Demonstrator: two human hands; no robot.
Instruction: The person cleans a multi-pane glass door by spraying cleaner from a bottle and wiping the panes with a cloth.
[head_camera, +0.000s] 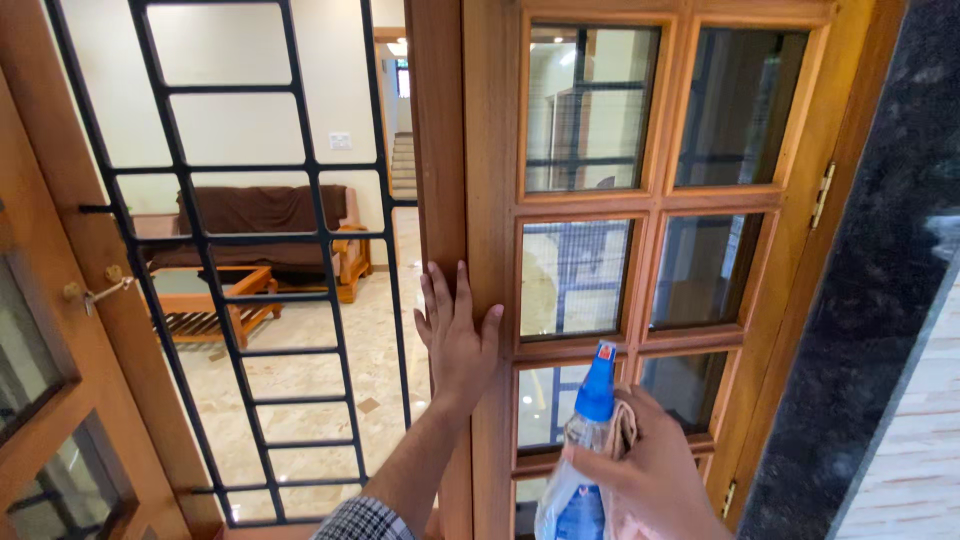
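The left hand (457, 335) lies flat against the wooden window shutter (490, 200), palm to the wood, on the upright stile at the shutter's left edge. Its fingers are spread a little and point upward, thumb out toward the glass panes (577, 278), and it grips nothing. The forearm rises from the bottom of the view, with a checked sleeve (362, 520) at its base.

The right hand (650, 478) comes up below the shutter's lower panes, fingers closed around a clear spray bottle (580, 470). The bottle stands nearly upright, its long axis vertical and leaning slightly, its blue nozzle head (597, 385) on top, just in front of the shutter's lower glass; which way the nozzle faces is hard to tell. A pale cloth (627, 425) is bunched in the same hand against the bottle's neck.

Left of the shutter, a black metal grille (200, 240) fills the opening, with a brown sofa (262, 215) and a wooden table (225, 290) beyond it. Right of the shutter runs a dark stone jamb (870, 300).
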